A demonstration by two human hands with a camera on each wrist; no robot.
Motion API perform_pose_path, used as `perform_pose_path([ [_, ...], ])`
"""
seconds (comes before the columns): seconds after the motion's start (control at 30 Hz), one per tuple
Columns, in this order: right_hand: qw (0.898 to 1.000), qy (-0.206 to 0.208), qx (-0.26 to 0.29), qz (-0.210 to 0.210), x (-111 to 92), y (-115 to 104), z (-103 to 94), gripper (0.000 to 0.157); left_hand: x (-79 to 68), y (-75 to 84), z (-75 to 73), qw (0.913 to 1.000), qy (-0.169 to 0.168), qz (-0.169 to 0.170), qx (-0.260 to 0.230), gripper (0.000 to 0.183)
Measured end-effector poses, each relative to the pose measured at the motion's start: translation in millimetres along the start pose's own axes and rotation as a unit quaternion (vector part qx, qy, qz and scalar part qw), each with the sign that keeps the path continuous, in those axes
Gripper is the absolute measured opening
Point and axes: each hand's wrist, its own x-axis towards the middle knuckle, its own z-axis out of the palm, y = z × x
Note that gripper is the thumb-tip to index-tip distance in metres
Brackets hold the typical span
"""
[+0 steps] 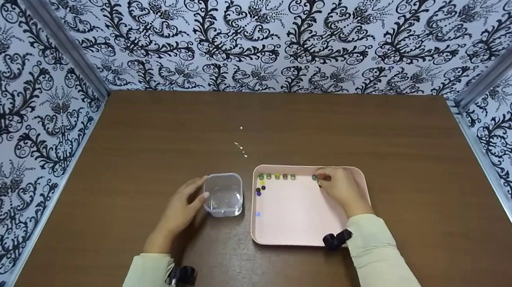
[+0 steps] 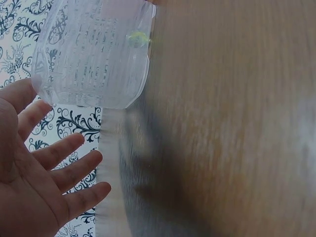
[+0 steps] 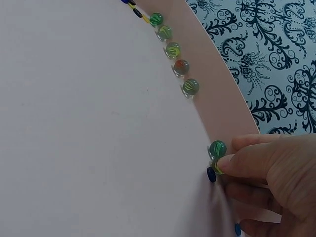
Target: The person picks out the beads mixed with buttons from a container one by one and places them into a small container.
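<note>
My right hand reaches into the back right part of the pink tray. Its thumb and forefinger pinch a yellow-streaked glass marble, partly hidden by the thumb. Right beside it, against the tray's back wall, sits a green marble. A dark blue oval piece lies just by the thumb tip, and a blue piece by the lower fingers. My left hand touches the side of a clear plastic box with its fingers spread. Through the box wall, a yellow-green marble shows.
Several marbles stand in a row along the tray's back wall. Small yellow and dark pieces and a pale blue one lie along its left side. White specks dot the brown table, and patterned walls enclose it.
</note>
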Motion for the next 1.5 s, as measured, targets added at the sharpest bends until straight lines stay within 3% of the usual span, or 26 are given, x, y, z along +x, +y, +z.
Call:
perform_pose_path([
  [0.3,1.0,0.017,-0.015,-0.006,0,1,2.0,0.02,-0.4,-1.0,0.7,1.0,0.006,0.006,-0.005,0.044],
  [0.57,0.999,-0.003,0.013,0.03,-1,-3,1.4,0.023,-1.7,-1.9,1.3,0.9998,0.012,0.012,-0.005,0.044],
  [1.0,0.999,-0.034,0.014,0.04,-5,-7,-5.7,0.019,-2.1,-3.4,1.8,0.9999,0.01,0.01,-0.008,0.044],
  [1.5,0.997,-0.019,0.054,0.049,-6,-9,-10.2,0.02,-1.1,-1.0,2.7,0.9997,0.017,0.017,-0.008,0.044],
])
